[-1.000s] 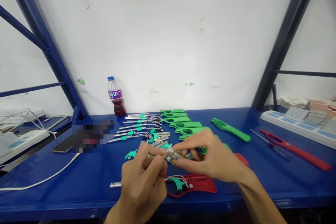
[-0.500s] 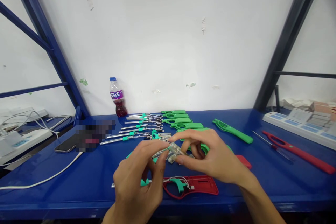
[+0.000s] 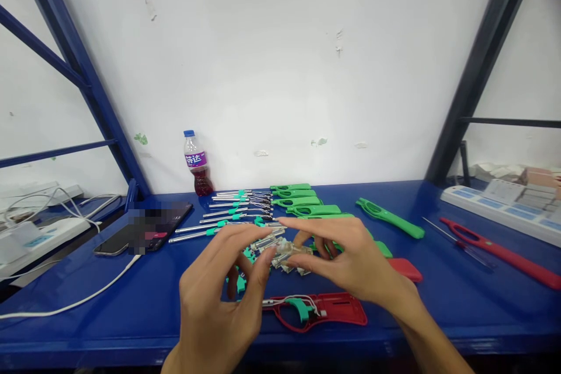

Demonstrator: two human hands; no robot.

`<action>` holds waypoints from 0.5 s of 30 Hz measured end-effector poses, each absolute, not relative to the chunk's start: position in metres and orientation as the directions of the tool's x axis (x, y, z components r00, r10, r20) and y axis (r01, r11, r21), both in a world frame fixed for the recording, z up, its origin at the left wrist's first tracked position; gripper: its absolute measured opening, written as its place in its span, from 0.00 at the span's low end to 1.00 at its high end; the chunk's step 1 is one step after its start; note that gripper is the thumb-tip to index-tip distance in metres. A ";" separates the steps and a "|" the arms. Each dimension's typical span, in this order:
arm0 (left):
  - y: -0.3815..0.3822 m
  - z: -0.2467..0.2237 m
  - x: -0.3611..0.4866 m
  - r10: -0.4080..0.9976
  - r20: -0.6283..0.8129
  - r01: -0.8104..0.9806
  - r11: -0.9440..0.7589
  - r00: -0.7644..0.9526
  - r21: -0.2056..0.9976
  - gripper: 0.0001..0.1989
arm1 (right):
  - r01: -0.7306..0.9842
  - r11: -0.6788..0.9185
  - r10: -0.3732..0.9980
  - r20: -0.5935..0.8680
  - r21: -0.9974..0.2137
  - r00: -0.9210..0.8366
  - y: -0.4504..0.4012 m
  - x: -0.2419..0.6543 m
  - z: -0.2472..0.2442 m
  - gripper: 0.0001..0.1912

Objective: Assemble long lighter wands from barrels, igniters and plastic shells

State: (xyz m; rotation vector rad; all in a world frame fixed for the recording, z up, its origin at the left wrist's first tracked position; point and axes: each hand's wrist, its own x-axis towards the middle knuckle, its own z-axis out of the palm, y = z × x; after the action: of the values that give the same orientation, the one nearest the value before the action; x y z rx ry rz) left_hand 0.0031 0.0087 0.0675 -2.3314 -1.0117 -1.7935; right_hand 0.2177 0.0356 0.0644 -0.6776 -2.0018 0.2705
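Observation:
My right hand [image 3: 350,257] pinches a small clear part [image 3: 287,247] between thumb and fingers, above a pile of metal and clear pieces [image 3: 268,241]. Just left of it is my left hand [image 3: 225,286], thumb and forefinger apart, with nothing visible between them. Small teal pieces [image 3: 241,284] lie behind my left fingers. Nearest the front edge, an open red shell [image 3: 346,308] holds a teal trigger [image 3: 301,307], white wires and a metal rod.
Metal rods with teal parts [image 3: 228,216] and green shells [image 3: 313,210] lie behind the hands. A drink bottle [image 3: 197,163] stands by the wall. Phones [image 3: 170,222] lie left; a screwdriver [image 3: 458,241] and red shell [image 3: 504,254] lie right.
My left hand has moved slightly left and its fingertips have parted from the clear part. My right hand has shifted a little left and down with it.

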 end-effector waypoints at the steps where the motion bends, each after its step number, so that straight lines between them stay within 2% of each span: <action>1: 0.009 0.069 0.001 0.486 0.864 0.501 -0.785 0.130 0.366 0.10 | 0.356 0.828 0.551 0.748 -0.434 -0.370 0.036 0.217 0.064 0.25; 7: 0.007 0.078 -0.004 0.539 0.815 0.503 -0.775 0.212 0.382 0.07 | 0.373 0.860 0.479 0.802 -0.348 -0.356 0.036 0.215 0.068 0.09; 15: 0.009 0.078 -0.006 0.536 0.799 0.483 -0.794 0.271 0.369 0.07 | 0.390 0.830 0.540 0.752 -0.399 -0.379 0.036 0.216 0.068 0.08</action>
State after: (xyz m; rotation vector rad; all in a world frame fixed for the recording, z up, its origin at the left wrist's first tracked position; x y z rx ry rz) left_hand -0.0059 0.0087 0.0778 -2.5458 -1.0213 -1.6361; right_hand 0.2158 0.0359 0.0678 -0.6853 -2.0159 0.1895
